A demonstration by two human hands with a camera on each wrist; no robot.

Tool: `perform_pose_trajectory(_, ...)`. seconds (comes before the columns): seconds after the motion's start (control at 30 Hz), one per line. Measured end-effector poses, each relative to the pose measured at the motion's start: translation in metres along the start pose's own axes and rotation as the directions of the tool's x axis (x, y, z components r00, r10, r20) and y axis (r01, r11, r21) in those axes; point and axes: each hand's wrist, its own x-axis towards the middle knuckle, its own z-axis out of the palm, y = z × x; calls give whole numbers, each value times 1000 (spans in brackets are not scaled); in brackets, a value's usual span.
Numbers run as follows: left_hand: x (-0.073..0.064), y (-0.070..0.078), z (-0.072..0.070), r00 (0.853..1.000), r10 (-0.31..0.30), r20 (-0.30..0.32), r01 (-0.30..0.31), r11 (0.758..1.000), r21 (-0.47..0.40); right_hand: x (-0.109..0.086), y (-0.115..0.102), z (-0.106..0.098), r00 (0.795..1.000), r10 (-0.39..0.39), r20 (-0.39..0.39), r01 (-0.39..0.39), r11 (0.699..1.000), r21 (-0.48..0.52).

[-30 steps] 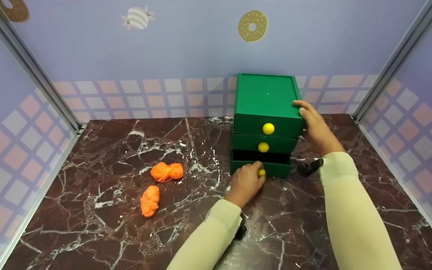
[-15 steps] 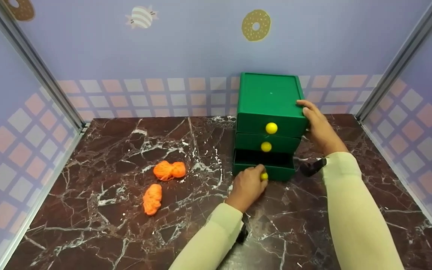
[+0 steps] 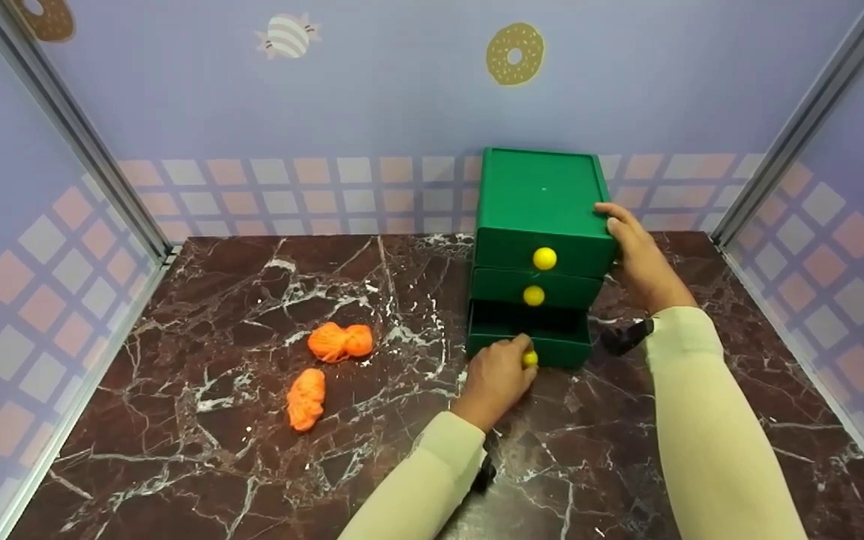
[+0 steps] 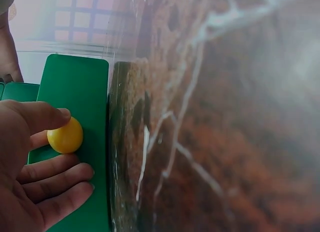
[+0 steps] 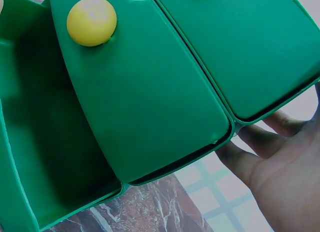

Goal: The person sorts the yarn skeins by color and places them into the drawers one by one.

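Observation:
A green chest of drawers stands toward the back right of the table, each of its three drawers bearing a round yellow knob. Its bottom drawer is pulled partly out, and the part of its inside that shows is bare. My left hand pinches the yellow knob of that drawer between thumb and finger, the other fingers lying by the drawer front. My right hand rests on the chest's right side, its fingertips at the top edge. In the right wrist view those fingers press along the side.
Two orange bundles of yarn lie on the dark marbled table at the left, one bundle behind the other bundle. Lilac panels wall the table at the back and both sides.
The bottom drawer has come further out toward me, with my left hand holding its knob. My right hand stays at the chest's side. The whole view has shifted slightly.

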Motion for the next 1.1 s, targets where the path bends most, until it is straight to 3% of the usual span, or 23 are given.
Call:
perform_pose_trajectory(0.47, -1, -12, -10, 998, 21, 56, -22, 1000, 14, 1, 1, -1, 1000, -16, 6, 16, 1000, -6)
perform_pose_trajectory(1.1, -3, -54, -44, 1000, 10, -10, -9, 998, 68, 1, 0, 0, 1000, -23, 12, 23, 1000, -11)
